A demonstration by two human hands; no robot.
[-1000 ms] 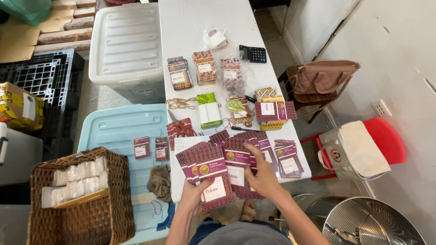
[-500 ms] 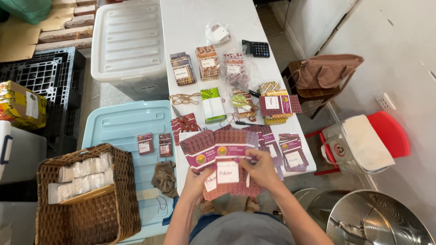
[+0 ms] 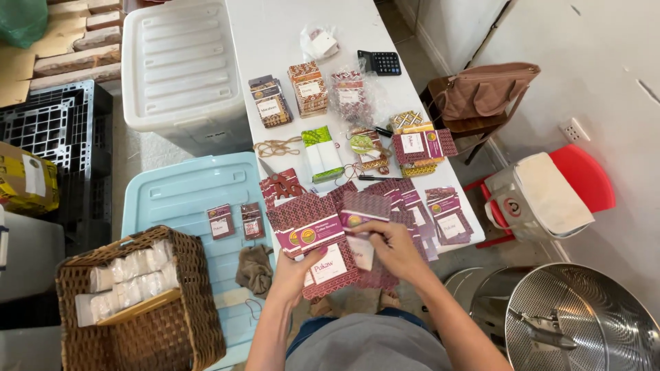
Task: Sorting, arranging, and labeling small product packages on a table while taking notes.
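Note:
My left hand (image 3: 294, 269) holds a fanned stack of maroon patterned cards (image 3: 309, 232) from below, at the near edge of the white table (image 3: 275, 27). My right hand (image 3: 392, 246) pinches a small white-faced card (image 3: 361, 249) against that stack. More maroon cards (image 3: 447, 214) lie spread on the table just to the right of my hands. Patterned packets (image 3: 308, 88) stand further up the table.
A wicker basket (image 3: 172, 309) with small white packets sits at lower left on a light blue bin lid (image 3: 185, 192) that also bears two small maroon cards (image 3: 221, 221). A calculator (image 3: 380, 62), rubber bands (image 3: 276, 146), brown bag (image 3: 485, 88), red chair (image 3: 584, 178) and metal drum (image 3: 584, 323) surround the table.
The stack has come closer to me and lower. My right hand has shifted from the stack's right edge onto a small card at its front.

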